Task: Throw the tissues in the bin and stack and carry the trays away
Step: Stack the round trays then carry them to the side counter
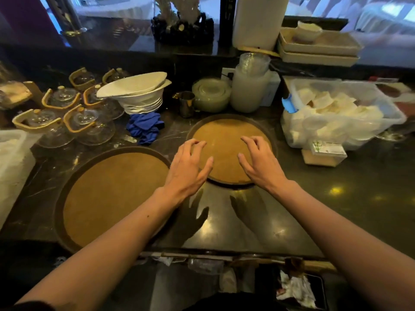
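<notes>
Two round brown trays lie on the dark counter. The larger tray (112, 196) is at the near left, and the smaller tray (226, 135) sits just beyond it in the middle. My left hand (188, 169) hovers over the smaller tray's near left rim, fingers spread and holding nothing. My right hand (260, 162) hovers over its near right part, fingers also apart and empty. Crumpled white tissues (296, 290) lie in a dark bin (320, 286) below the counter's front edge at the lower right.
Glass teapots with tan handles (67, 117) crowd the left. Stacked white bowls (141, 95), a blue cloth (146, 129), a metal cup (186, 103) and clear lids (211, 94) stand behind the trays. A plastic tub of wrapped packets (336, 113) sits at the right.
</notes>
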